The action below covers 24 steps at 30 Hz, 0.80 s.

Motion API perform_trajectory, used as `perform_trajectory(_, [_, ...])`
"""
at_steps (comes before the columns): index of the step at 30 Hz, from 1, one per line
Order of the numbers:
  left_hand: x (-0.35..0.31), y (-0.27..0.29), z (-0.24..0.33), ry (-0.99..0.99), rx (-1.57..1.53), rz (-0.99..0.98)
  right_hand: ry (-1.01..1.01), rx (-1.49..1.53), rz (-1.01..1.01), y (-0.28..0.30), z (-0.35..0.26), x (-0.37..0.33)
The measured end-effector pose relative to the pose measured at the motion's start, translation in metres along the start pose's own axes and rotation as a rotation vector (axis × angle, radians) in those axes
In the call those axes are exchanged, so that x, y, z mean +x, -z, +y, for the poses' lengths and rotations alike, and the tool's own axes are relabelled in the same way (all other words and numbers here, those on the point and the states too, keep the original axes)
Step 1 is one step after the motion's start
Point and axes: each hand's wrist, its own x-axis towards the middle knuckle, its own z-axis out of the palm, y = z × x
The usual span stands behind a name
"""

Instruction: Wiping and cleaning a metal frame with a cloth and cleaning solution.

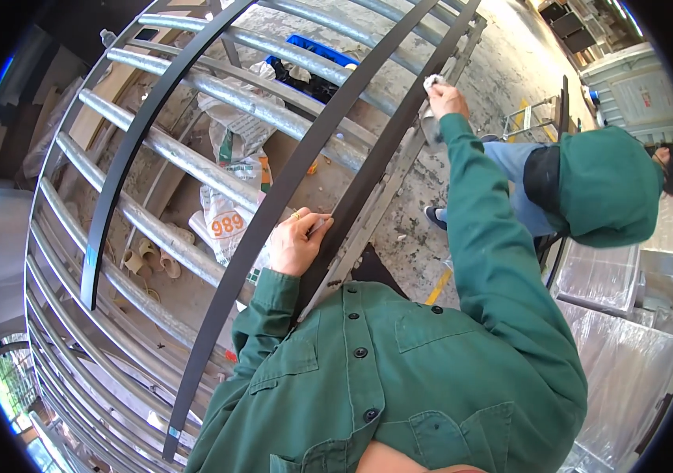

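Note:
Long dark brown strips lie across a rack of round metal pipes (202, 169). On the nearest strip (380, 162), at the rack's edge by my body, both my hands are at work. My left hand (291, 248) is closed at its near part, fingertips pinching a small pale thin piece (317, 227) whose kind I cannot make out. Further along the same strip, my right hand (448, 102) grips a crumpled white cloth (433, 81), held at the strip's edge. A second strip (297, 165) runs just left of my left hand, and a third strip (143, 118) lies further left.
Beneath the rack are a blue crate (321, 49), printed sacks (222, 213) and several light-coloured shoes (147, 256). On the right a co-worker in a green top (608, 185) stands close to my right arm. Film-wrapped stacks (620, 355) and a metal frame (529, 118) are also there.

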Motion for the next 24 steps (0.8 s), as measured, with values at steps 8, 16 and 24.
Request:
perform_trajectory(8, [0.002,0.001,-0.008,-0.088,-0.035,0.059,0.197,0.047,-0.045,0.004,-0.045,-0.139])
perform_trajectory(16, [0.001,-0.006,-0.018,-0.05,-0.015,0.058,0.508,0.296,-0.164,0.038,-0.097,-0.324])
perform_trajectory(24, [0.005,-0.007,-0.013,-0.098,-0.016,0.067,0.303,0.15,0.037,0.015,-0.056,-0.195])
